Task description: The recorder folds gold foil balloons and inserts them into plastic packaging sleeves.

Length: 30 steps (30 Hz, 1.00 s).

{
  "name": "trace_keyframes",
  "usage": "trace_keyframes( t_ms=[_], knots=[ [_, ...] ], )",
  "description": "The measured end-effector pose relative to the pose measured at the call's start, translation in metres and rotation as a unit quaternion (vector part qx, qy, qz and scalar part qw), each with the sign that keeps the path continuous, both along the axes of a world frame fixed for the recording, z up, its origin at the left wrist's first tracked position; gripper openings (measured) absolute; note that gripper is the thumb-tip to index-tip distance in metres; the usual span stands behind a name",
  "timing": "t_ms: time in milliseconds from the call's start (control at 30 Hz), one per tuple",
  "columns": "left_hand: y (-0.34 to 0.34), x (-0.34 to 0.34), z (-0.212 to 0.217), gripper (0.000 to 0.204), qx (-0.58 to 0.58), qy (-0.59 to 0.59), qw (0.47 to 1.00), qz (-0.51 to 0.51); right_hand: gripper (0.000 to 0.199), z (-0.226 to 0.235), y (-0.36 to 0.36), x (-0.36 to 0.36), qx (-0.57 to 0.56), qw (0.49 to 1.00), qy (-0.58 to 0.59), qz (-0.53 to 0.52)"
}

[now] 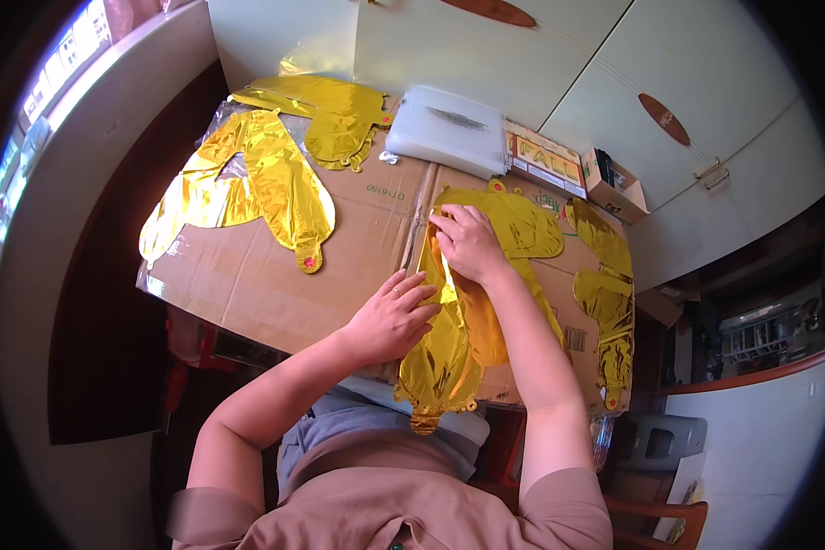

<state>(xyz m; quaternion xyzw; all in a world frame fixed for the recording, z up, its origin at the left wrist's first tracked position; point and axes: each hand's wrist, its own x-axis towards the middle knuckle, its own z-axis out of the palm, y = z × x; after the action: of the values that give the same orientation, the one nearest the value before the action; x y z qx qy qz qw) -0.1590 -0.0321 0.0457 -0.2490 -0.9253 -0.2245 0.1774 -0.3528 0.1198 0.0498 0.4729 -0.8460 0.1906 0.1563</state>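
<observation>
A flat, uninflated gold foil balloon (440, 353) lies in front of me, its near end hanging past the front edge of the cardboard. My right hand (470, 243) is at its upper part, fingers bent and closed on the foil. At the balloon's left edge, my left hand (394, 313) rests with its fingers stretched out and a little apart. A ring shows on one left finger. Just beyond my right hand, more gold foil (527, 225) lies flat, partly covered by that hand and forearm.
Cardboard (339, 206) covers the table. Other flat gold balloons lie at the left (284, 188), far left (344, 115) and right edge (605, 307). A translucent plastic box (445, 137), a printed box (545, 160) and an open small carton (614, 188) line the back, before pale cabinets (486, 55).
</observation>
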Motion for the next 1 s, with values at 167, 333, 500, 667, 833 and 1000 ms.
trace_keyframes(
  t_ms=[167, 333, 500, 667, 833, 1000],
  knots=[
    [-0.001, 0.001, 0.000, 0.037, 0.000, -0.002, 1.000, 0.006, 0.031, 0.013, -0.004, 0.005, -0.014, 1.000, 0.003, 0.009],
    [0.000, 0.000, -0.001, 0.037, -0.003, -0.002, 1.000, 0.005, 0.027, 0.008, -0.004, 0.008, -0.004, 0.998, 0.055, 0.025],
    [-0.001, 0.001, -0.002, 0.039, -0.013, -0.002, 1.000, 0.007, 0.022, 0.000, -0.009, -0.001, -0.017, 0.997, 0.070, 0.000],
    [0.000, 0.001, -0.001, 0.039, -0.017, -0.006, 1.000, 0.006, 0.019, -0.004, -0.015, -0.010, -0.028, 0.998, 0.053, -0.036],
    [-0.001, 0.000, 0.000, 0.039, -0.014, -0.009, 1.000, 0.005, 0.021, -0.001, -0.021, -0.014, -0.015, 0.997, 0.020, -0.077],
    [0.000, 0.000, 0.001, 0.040, -0.020, -0.012, 1.000, 0.002, 0.024, 0.001, -0.015, -0.017, -0.016, 0.997, -0.019, -0.079]
  ],
)
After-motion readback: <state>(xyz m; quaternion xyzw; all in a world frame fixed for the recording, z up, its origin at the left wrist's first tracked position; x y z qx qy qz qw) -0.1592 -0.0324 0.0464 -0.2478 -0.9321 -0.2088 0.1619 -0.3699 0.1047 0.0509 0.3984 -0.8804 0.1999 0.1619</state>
